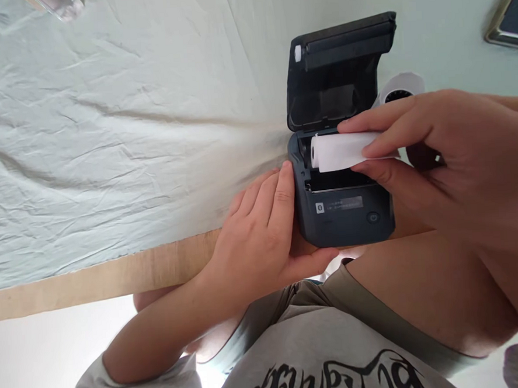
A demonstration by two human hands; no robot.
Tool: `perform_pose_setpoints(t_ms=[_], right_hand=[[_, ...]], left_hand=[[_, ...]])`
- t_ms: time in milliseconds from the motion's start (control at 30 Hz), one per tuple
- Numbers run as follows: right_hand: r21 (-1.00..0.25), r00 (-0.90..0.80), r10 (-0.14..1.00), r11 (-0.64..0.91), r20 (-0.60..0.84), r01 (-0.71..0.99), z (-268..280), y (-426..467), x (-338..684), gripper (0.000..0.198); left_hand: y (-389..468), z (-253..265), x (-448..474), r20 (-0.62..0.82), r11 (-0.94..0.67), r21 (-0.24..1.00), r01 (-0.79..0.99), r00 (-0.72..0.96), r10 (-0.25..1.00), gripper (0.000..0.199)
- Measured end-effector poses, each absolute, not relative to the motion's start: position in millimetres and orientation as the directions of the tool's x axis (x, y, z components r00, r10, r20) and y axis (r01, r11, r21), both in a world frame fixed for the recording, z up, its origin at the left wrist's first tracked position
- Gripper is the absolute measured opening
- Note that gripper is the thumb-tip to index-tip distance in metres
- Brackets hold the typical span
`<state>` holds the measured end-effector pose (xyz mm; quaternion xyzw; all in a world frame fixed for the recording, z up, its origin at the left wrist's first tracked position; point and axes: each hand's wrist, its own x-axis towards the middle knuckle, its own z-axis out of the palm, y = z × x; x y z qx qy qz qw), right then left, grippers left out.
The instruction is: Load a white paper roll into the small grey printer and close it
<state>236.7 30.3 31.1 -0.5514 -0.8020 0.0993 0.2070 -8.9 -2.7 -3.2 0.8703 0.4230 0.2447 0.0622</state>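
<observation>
A small dark label printer [348,223] lies at the table's front edge with its lid [339,72] swung up and back. My right hand [453,153] pinches a white paper roll [348,147] between thumb and fingers. The roll lies across the printer's paper bay, its left end within the bay; I cannot tell whether it is fully seated. My left hand [261,235] rests along the printer's left side, fingers stretched out and thumb near the front edge, steadying the body. My right hand hides the printer's right side.
A wrinkled pale cloth [149,124] covers the table, whose wooden edge [115,279] shows in front. Behind my right hand stands another white roll [405,82] with a dark core. A dark, metallic-rimmed object [511,20] sits far right; a clear object [63,4] is at top left.
</observation>
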Motion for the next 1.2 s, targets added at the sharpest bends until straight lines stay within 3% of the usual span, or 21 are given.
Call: perform_pose_setpoints(t_ms=[200, 433, 600, 767, 867, 1000, 1200], right_hand=[[-0.144, -0.466, 0.758, 0.579, 0.456, 0.802, 44.8, 30.9, 227.3, 0.002], [-0.303, -0.548, 0.743, 0.662, 0.383, 0.685, 55.4, 25.9, 234.5, 0.004], [-0.374, -0.673, 0.632, 0.773, 0.383, 0.513, 47.3, 29.1, 237.5, 0.008], [-0.495, -0.517, 0.83, 0.547, 0.211, 0.675, 38.7, 25.1, 250.1, 0.042], [-0.51, -0.48, 0.859, 0.498, 0.178, 0.702, 36.4, 26.4, 260.8, 0.053], [-0.494, -0.46, 0.867, 0.489, 0.19, 0.719, 36.2, 35.4, 261.2, 0.056], [-0.464, -0.368, 0.872, 0.484, 0.322, 0.742, 43.9, 48.0, 242.5, 0.062]], left_hand=[[-2.6, -3.2, -7.6, 0.368, -0.643, 0.301, 0.704, 0.536, 0.76, 0.098], [-2.6, -4.3, -10.5, 0.404, -0.661, 0.33, 0.674, 0.533, 0.744, 0.092], [-2.3, 0.0, -13.1, 0.368, -0.685, 0.317, 0.656, 0.581, 0.726, 0.061], [-1.6, 3.9, -13.2, 0.329, -0.68, 0.351, 0.644, 0.595, 0.734, 0.052], [-0.9, 3.6, -14.1, 0.337, -0.685, 0.372, 0.626, 0.597, 0.728, 0.044], [-0.8, 1.3, -15.6, 0.333, -0.703, 0.381, 0.601, 0.62, 0.71, 0.038], [-2.5, 0.9, -15.5, 0.336, -0.705, 0.406, 0.581, 0.623, 0.706, 0.033]])
